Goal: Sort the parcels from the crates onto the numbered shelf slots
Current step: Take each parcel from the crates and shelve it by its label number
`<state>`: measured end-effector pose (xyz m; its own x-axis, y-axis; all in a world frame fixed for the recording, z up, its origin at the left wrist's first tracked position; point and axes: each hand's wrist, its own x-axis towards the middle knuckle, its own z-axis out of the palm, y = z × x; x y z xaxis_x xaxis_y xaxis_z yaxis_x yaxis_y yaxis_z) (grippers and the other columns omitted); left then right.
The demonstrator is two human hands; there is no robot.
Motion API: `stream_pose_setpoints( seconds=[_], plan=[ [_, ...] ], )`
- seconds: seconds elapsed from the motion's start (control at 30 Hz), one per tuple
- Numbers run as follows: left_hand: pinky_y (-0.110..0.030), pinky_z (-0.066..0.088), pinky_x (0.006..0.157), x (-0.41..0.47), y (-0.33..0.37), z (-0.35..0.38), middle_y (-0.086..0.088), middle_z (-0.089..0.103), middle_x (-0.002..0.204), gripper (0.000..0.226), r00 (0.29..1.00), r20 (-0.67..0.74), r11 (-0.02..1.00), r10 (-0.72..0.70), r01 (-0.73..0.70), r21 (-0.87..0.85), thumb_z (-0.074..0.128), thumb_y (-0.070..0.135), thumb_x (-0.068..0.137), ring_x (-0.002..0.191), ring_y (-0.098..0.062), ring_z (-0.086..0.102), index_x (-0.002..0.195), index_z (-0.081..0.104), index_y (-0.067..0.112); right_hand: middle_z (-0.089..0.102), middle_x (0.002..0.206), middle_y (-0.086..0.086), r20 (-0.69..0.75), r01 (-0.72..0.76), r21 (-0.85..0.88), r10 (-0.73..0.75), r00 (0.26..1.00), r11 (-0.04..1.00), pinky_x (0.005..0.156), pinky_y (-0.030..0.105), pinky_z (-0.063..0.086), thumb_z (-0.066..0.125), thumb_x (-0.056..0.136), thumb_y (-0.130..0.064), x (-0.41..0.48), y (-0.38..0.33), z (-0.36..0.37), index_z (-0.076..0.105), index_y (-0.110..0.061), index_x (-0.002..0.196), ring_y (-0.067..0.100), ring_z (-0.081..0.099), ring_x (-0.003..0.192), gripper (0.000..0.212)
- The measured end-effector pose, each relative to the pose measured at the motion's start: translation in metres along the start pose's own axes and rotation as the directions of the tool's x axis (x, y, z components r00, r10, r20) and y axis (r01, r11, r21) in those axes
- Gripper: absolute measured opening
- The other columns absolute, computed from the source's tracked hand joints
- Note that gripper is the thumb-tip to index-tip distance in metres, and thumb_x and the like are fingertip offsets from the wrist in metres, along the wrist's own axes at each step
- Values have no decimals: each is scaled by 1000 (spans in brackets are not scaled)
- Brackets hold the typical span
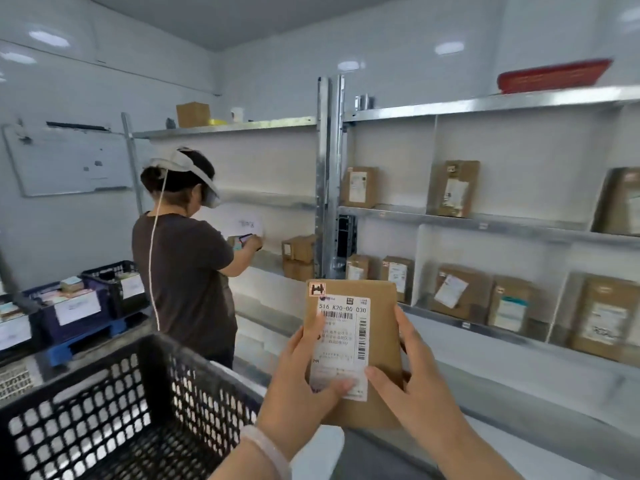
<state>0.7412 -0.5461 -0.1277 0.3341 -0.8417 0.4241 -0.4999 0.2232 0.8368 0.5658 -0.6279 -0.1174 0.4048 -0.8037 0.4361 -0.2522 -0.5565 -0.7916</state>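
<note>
I hold a flat brown parcel [382, 327] upright in front of me, its white shipping label facing me. My left hand [301, 386] grips its lower left edge, thumb across the label. My right hand [412, 379] holds its right edge, fingers on the label's lower corner. A black mesh crate [114, 410] stands directly below and left of the parcel. Behind the parcel runs the metal shelf [485, 221], split by white dividers, with several brown parcels standing in its slots, such as one [455, 188] on the upper level.
Another person [187, 271] with a headset stands at the left shelf section, holding a phone and a paper. Dark blue crates [79, 306] with parcels sit on a blue pallet at the left. A red basket [554, 76] lies on the top shelf. A whiteboard [65, 164] hangs on the left wall.
</note>
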Motion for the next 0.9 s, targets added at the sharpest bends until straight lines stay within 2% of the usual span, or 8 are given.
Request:
stream_pose_setpoints(
  seconds=[0.1,0.2,0.27,0.33,0.37,0.53,0.7,0.9],
  plan=[
    [-5,44,89,26,10,67,24,40,139,90,999,21,997,34,-33,-68,83,32,76,121,15,40,134,24,67,16,119,-60,-49,-22,-44,19,999,999,99,27,46,72,82,-40,9,37,-58,4,-76,130,-2,41,124,91],
    [-19,46,100,50,25,126,22,39,142,89,997,54,992,50,-43,-115,82,33,77,128,6,41,133,23,69,24,133,-44,-93,-53,-119,42,995,991,87,9,42,70,82,-44,13,70,-110,1,-76,129,-3,39,123,90],
    [-9,45,92,64,32,161,27,37,141,89,993,86,990,85,-75,-119,81,36,77,124,14,38,132,22,73,26,142,-31,-119,-56,-185,35,992,981,98,18,44,69,83,-44,16,88,-143,-1,-76,129,-4,35,126,90],
    [0,40,87,76,37,190,29,35,140,88,989,109,987,102,-87,-136,81,37,77,121,20,35,131,23,75,27,145,-29,-133,-60,-253,27,991,966,107,30,41,68,84,-43,19,103,-170,-2,-73,131,-4,32,129,90],
    [0,39,87,81,39,203,29,35,140,88,987,119,986,105,-87,-145,81,37,77,121,21,35,132,23,74,26,145,-29,-138,-68,-278,30,990,958,109,31,39,67,85,-42,20,108,-181,-2,-71,132,-4,31,130,89],
    [-13,42,101,102,47,250,23,33,145,91,980,168,984,102,-74,-163,81,36,77,126,13,37,138,22,67,28,146,-26,-172,-110,-313,58,983,943,110,34,39,66,87,-40,25,132,-218,5,-58,139,-3,32,130,83],
    [3,37,85,126,49,290,22,33,144,93,973,193,984,124,-95,-151,82,38,75,126,13,35,133,20,74,25,139,-32,-217,-176,-345,105,971,922,109,35,41,64,86,-46,36,158,-243,1,-69,125,1,36,128,78],
    [6,36,78,167,38,329,18,32,144,92,959,245,978,145,-102,-180,82,34,76,125,14,33,129,20,78,20,129,-43,-286,-247,-332,153,946,910,104,32,42,63,82,-53,63,193,-258,-7,-80,118,-2,36,118,84]
  ],
)
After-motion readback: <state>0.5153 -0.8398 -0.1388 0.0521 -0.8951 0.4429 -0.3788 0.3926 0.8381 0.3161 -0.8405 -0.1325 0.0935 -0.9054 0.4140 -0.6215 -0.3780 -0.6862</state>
